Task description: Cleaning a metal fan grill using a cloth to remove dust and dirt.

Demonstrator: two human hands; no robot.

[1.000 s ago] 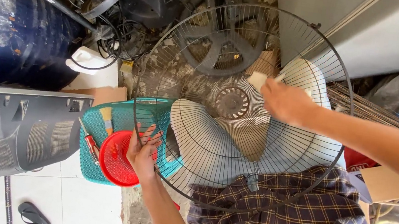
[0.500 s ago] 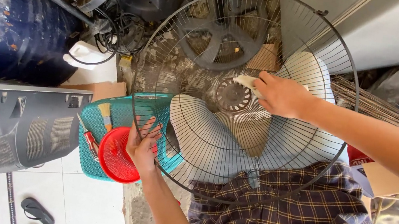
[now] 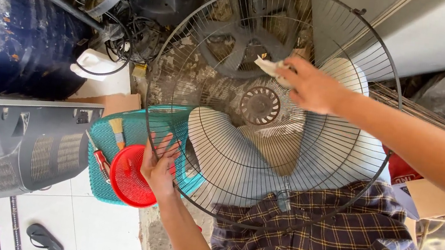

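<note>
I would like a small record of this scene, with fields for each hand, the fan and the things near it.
left hand: grips the rim of the wire fan guard
right hand: presses a pale cloth on the guard wires
fan blades: whitish, behind the guard, around a round hub
teal basket: left of the guard; holds a red round strainer, a brush and a red-handled tool
grey housing: far left
blue drum: upper left
</note>
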